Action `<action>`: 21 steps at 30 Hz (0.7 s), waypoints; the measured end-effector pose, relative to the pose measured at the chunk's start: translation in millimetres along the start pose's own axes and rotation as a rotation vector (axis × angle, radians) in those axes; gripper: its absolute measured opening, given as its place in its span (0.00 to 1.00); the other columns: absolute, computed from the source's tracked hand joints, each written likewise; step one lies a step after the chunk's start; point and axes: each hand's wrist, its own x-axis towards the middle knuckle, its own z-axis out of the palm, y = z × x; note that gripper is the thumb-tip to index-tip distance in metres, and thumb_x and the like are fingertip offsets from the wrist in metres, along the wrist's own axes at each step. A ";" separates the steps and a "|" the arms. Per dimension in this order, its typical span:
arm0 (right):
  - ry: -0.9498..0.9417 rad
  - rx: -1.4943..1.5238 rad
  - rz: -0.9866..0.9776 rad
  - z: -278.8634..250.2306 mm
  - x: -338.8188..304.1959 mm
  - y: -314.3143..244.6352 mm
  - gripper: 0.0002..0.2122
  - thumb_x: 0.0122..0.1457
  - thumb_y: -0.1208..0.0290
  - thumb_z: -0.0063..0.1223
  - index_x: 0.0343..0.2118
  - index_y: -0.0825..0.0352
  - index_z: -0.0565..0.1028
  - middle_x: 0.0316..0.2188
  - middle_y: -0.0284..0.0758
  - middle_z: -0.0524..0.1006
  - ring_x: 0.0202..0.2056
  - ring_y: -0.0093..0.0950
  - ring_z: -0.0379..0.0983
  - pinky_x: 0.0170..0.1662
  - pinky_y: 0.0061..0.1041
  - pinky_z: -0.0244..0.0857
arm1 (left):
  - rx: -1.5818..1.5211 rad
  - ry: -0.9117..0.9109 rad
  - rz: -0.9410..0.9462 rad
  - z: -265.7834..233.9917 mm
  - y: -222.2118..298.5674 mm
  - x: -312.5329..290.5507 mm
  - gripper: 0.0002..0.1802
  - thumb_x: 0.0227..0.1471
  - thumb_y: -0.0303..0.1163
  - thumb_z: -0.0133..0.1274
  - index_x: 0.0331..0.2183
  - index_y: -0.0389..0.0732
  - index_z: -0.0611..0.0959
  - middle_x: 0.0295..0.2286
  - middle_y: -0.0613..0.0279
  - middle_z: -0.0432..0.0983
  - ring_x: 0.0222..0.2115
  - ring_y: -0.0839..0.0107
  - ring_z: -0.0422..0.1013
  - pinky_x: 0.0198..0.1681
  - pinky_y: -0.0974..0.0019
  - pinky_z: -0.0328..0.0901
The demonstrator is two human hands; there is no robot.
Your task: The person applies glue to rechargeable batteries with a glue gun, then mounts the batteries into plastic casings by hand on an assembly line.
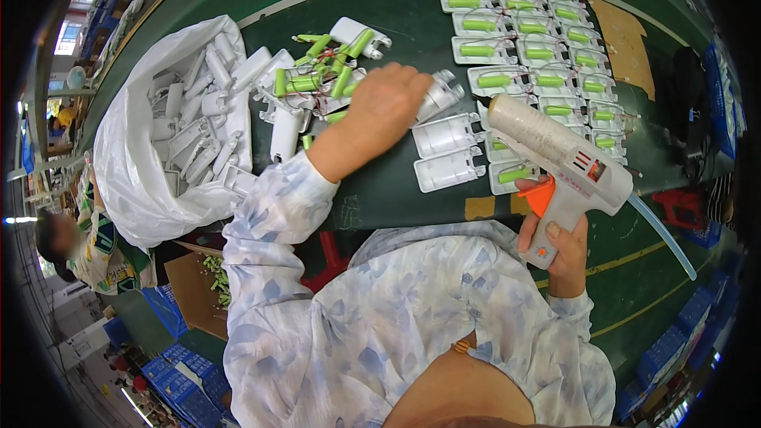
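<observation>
My right hand (559, 242) is wrapped round the handle of a white hot glue gun (590, 170), its fingers by the orange trigger. The gun's dark nozzle points to the upper left, and a pale blue glue stick (664, 238) sticks out of its back. My left hand (380, 107) is closed on a white plastic shell (441, 97), gripping its left end. Two more empty shells (449, 170) lie just below on the green table. Right of them stand rows of shells (549, 81), each with a green battery cell and thin wires.
A white bag (119, 166) full of loose white shells stands at the left. Beside it lies a heap of green wired cells (305, 81) among more shells. Brown cardboard (622, 40) lies at the far right. A carton (194, 293) of green parts is lower left, near another person (95, 246).
</observation>
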 end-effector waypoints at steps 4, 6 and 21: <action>-0.001 -0.033 0.027 9.5 9.5 -6.9 0.33 0.50 0.65 0.56 0.57 0.78 0.59 0.55 0.58 0.68 0.23 0.31 0.77 0.29 0.24 0.71 | -0.128 0.054 0.015 -6.6 4.0 -2.7 0.14 0.41 0.23 0.61 0.36 0.40 0.81 0.31 0.58 0.78 0.32 0.57 0.74 0.35 0.57 0.69; 0.017 -0.065 0.008 15.5 9.8 -9.6 0.34 0.50 0.64 0.57 0.57 0.78 0.59 0.54 0.58 0.69 0.22 0.30 0.76 0.28 0.25 0.70 | -0.162 0.147 0.002 -24.5 3.9 -1.4 0.11 0.43 0.23 0.60 0.34 0.39 0.81 0.30 0.57 0.78 0.31 0.56 0.74 0.33 0.57 0.69; -0.003 -0.063 -0.017 23.9 16.6 -9.2 0.27 0.52 0.71 0.51 0.53 0.81 0.65 0.32 0.50 0.79 0.22 0.30 0.75 0.25 0.26 0.68 | -0.363 0.286 -0.627 -78.3 -12.1 -39.8 0.07 0.47 0.31 0.61 0.28 0.37 0.83 0.21 0.65 0.74 0.23 0.71 0.71 0.26 0.68 0.65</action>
